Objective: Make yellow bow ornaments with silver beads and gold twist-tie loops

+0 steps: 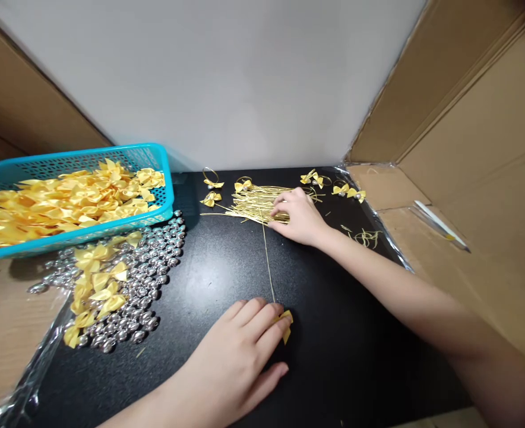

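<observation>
Yellow bow (289, 317) lay on the desk (334, 333) beneath the left hand (244, 342), thumb apart; a gold strand (268, 261) extended toward the strand bundle (249, 203). The right hand (300, 217) touched the bundle; neither of the hands' grips could be confirmed. Strand selection appeared in hand, calling for one strand's separation.

Turquoise basket (170, 184) at my left, yellow bows (79, 199), silver beads (149, 267), gold cords (253, 202) far from me, speckled black tabletop (334, 333), brown cardboard (480, 148) right
</observation>
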`<state>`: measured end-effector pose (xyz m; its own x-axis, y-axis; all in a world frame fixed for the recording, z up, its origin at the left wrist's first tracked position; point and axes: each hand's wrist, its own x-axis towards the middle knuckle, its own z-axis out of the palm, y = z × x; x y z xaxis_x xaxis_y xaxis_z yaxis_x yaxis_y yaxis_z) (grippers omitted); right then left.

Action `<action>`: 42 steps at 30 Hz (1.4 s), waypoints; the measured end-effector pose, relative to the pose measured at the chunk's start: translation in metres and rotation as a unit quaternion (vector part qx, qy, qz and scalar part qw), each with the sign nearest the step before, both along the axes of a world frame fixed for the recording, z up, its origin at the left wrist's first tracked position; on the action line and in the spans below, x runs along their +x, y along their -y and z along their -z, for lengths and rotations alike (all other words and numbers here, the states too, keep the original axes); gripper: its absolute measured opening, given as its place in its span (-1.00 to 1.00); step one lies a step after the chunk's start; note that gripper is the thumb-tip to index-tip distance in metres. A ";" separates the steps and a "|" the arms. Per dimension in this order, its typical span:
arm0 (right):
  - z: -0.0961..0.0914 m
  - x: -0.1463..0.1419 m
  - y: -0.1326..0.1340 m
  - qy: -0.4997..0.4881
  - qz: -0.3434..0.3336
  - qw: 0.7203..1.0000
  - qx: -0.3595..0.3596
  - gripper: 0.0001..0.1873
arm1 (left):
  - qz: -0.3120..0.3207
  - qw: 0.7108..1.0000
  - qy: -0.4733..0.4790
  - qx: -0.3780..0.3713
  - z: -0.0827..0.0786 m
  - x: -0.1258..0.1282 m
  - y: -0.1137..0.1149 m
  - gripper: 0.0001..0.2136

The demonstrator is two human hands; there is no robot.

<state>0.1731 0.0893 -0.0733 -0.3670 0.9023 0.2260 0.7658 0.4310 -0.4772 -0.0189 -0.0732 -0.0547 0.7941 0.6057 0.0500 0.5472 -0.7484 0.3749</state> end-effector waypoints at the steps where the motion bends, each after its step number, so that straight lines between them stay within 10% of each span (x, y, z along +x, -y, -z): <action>1: 0.002 0.003 0.007 0.010 -0.005 1.000 0.006 -0.87 | 0.022 1.000 0.010 0.015 0.004 -0.005 -0.001 -0.58; 12: 0.012 0.014 0.013 0.034 0.050 0.997 0.054 -0.86 | 0.132 0.990 0.008 0.050 0.021 -0.021 -0.016 -0.34; 16: 0.006 0.010 0.012 0.022 0.054 0.996 0.066 -0.88 | -0.079 0.984 0.033 0.159 0.009 -0.036 -0.073 -0.71; 19: 0.002 -0.007 0.011 0.024 0.018 0.997 0.071 -0.86 | -0.219 0.946 -0.142 0.194 0.004 -0.049 -0.124 -0.74; 23: 0.005 -0.030 0.008 0.055 -0.040 0.995 0.072 -0.90 | -0.220 0.939 -0.184 0.192 0.004 -0.054 -0.157 -0.79; 42: 0.024 -0.034 0.005 0.087 -0.026 0.989 0.115 -0.85 | -0.202 0.932 -0.238 0.182 -0.014 -0.069 -0.139 -0.75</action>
<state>0.1386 0.0844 -0.0969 -0.4623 0.8133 0.3532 0.8017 0.5536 -0.2254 -0.0876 0.0658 -0.0405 0.4895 0.8719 0.0097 0.8515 -0.4756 -0.2209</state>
